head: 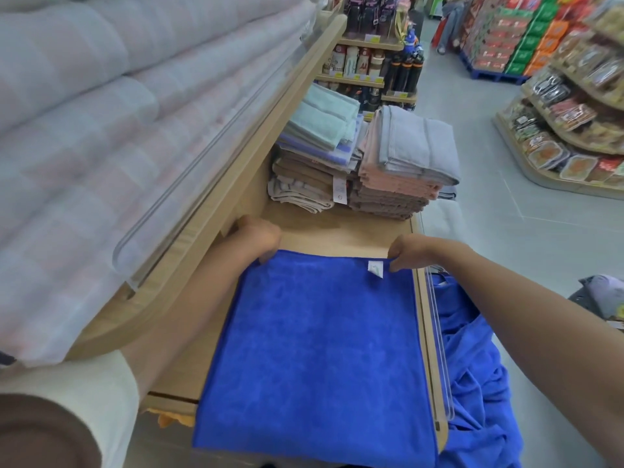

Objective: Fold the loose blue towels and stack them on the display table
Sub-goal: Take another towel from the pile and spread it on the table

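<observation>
A bright blue towel (317,352) lies spread flat on the wooden display table (341,236), its near edge hanging over the table's front. A small white label sits near its far right corner. My left hand (258,238) pinches the far left corner of the towel. My right hand (407,253) pinches the far right corner beside the label. More loose blue towels (472,383) lie crumpled in a heap to the right of the table, below its edge.
Stacks of folded towels (388,170) in grey, pink, brown and mint stand at the table's far end. A raised shelf with pale bedding (101,130) and a clear plastic lip runs along the left. Shop shelves (574,113) with packaged goods line the aisle at right.
</observation>
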{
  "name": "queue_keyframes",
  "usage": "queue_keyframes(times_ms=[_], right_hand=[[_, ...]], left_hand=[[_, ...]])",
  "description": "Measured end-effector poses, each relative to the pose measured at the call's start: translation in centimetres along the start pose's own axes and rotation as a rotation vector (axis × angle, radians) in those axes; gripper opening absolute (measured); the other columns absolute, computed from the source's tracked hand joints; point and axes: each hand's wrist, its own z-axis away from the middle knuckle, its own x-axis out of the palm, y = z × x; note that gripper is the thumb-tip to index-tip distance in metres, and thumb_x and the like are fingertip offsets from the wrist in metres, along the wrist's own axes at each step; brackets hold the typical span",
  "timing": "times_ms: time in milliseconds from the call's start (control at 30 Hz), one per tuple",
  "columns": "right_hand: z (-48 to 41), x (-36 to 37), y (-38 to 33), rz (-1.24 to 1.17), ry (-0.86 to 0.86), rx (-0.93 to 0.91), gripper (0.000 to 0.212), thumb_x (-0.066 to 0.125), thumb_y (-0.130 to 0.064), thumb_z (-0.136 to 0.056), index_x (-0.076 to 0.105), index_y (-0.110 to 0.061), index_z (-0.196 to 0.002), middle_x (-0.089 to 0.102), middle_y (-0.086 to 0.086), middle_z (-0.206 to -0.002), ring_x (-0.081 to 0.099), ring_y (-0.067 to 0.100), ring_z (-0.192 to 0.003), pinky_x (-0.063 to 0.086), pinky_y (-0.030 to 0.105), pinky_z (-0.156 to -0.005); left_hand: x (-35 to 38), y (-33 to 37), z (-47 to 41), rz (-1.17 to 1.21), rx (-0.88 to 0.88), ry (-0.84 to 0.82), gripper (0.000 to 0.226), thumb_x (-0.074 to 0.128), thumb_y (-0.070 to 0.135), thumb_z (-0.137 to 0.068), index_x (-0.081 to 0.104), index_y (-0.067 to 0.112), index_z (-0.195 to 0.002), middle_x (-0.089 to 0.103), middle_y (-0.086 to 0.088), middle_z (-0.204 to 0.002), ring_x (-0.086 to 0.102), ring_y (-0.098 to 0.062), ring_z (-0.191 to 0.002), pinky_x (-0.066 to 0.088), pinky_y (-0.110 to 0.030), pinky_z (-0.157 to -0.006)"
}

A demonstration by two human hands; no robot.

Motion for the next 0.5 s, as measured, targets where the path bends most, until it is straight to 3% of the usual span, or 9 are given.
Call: queue_keyframes(times_ms=[100,200,333,433,500], right_hand=[[-0.2,-0.5,0.5,0.031,0.06,-0.015,0.026,0.071,-0.027,-0.092,0.07,-0.001,-0.092,0.061,0.009,-0.083,0.053,0.025,-0.078,0.038,0.031,-0.065],[-0.4,-1.4,1.2,0.052,0.212,-0.017,0.017,0.072,-0.028,-0.091,0.073,-0.011,-0.094,0.065,0.007,-0.088,0.057,0.025,-0.084,0.045,0.032,-0.07],[0.2,-2.9,2.0,-0.028,0.412,0.03,0.011,0.07,-0.031,-0.088,0.072,-0.02,-0.091,0.068,0.003,-0.093,0.061,0.027,-0.09,0.056,0.042,-0.08],[1.2,-3.0,2.4,-0.086,0.46,0.04,0.007,0.07,-0.031,-0.088,0.067,-0.025,-0.085,0.068,-0.001,-0.089,0.062,0.025,-0.087,0.056,0.042,-0.077],[2.2,-2.7,2.5,-0.122,0.475,0.024,0.007,0.07,-0.03,-0.088,0.066,-0.027,-0.084,0.067,-0.003,-0.086,0.062,0.024,-0.086,0.054,0.039,-0.073]], left_hand=[[-0.1,0.0,-0.6,0.034,-0.035,0.091,0.032,0.068,0.024,-0.09,0.066,0.02,-0.121,0.068,-0.001,-0.122,0.067,-0.025,-0.109,0.047,-0.035,-0.082],[-0.7,-0.4,-0.9,0.114,-0.084,0.277,0.028,0.052,0.013,-0.096,0.069,0.018,-0.117,0.07,-0.002,-0.119,0.068,-0.026,-0.11,0.051,-0.036,-0.085],[-1.9,-1.3,-0.4,0.246,-0.136,0.407,0.028,0.049,0.002,-0.094,0.07,0.013,-0.109,0.07,-0.009,-0.109,0.068,-0.031,-0.101,0.047,-0.035,-0.071],[-2.2,-1.8,0.6,0.33,-0.126,0.488,0.024,0.048,-0.001,-0.093,0.067,0.008,-0.105,0.066,-0.012,-0.1,0.064,-0.033,-0.089,0.045,-0.037,-0.067],[-2.0,-2.2,1.8,0.433,-0.096,0.555,0.02,0.049,0.003,-0.096,0.066,0.008,-0.106,0.067,-0.014,-0.104,0.064,-0.033,-0.093,0.043,-0.036,-0.068]])
